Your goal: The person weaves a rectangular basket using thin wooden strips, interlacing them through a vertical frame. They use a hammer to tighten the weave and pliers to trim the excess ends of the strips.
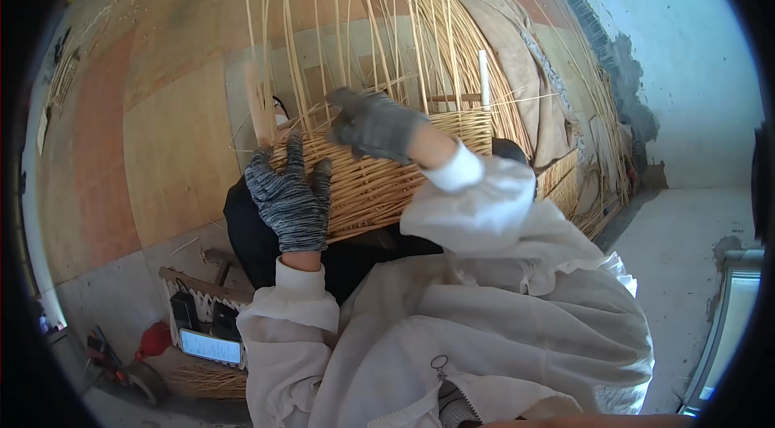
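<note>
A tan wicker panel (379,194) rests across my lap, its rows closely woven. Long upright willow rods (412,25) rise from its far edge, between a flat wooden post (260,105) on the left and a pale stick (484,77) on the right. My left hand (289,202), in a grey striped knitted glove, lies with fingers spread over the panel's left end. Above the weave's upper edge, among the rods, is my right hand (375,125) in a grey glove. Its fingers are blurred, and whether they grip a strand cannot be made out.
A big bundle of long rods (484,49) curves behind the panel, beside a brown cloth (529,65). At lower left, a lit phone (210,346) and dark devices sit by a white woven holder, near a red bulb-shaped object (153,341). Wooden boards (173,154) cover the floor.
</note>
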A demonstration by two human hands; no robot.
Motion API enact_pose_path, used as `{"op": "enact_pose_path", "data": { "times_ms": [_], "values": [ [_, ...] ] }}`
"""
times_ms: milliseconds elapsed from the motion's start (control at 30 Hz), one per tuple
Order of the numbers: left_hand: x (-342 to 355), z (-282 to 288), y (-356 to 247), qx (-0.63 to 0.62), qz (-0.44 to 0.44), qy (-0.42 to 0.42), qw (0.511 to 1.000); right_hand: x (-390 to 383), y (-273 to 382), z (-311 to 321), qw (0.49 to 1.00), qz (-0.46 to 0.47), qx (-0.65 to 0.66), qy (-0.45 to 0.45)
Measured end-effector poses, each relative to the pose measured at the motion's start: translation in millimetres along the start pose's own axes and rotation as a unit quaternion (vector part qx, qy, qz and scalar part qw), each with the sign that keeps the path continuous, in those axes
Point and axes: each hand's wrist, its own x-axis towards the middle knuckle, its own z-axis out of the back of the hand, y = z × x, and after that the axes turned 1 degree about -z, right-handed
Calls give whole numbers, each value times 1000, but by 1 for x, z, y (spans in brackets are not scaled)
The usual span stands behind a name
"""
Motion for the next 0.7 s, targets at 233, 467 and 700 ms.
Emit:
{"op": "enact_pose_path", "data": {
  "times_ms": [233, 467, 700],
  "values": [
    [3, 0, -3, -18, 44, 0, 999, -44, -34, 4, 828, 166, 456, -280],
    [-28, 13, 2, -116, -63, -188, 973, -121, -102, 29, 687, 101, 204, -690],
    [-1, 3, 28, -451, 121, 29, 884, -44, -18, -22, 901, 155, -297, -276]
  ]
}}
